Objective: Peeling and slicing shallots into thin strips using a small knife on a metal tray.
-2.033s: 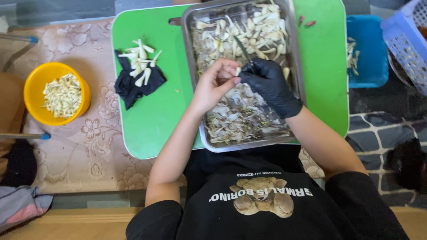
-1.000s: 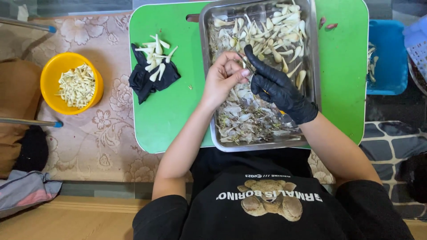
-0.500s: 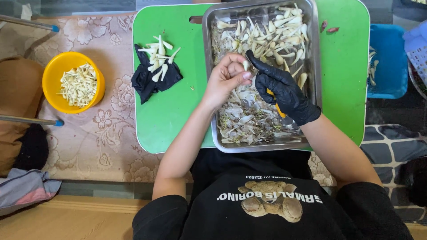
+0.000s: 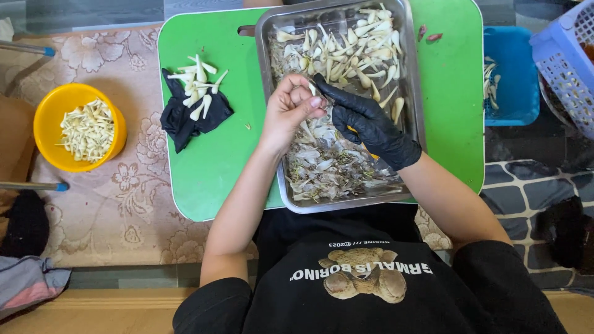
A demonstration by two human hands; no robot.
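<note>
One head-worn camera looks almost straight down from above the person; it sits close over the metal tray (image 4: 414, 111) and green board (image 4: 210, 167). No second view exists.

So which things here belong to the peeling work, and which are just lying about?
In use: left hand, gloved right hand, clove, steel tray, green board, black cloth, yellow bowl.
Lying about: blue tub, basket, floral mat.
</note>
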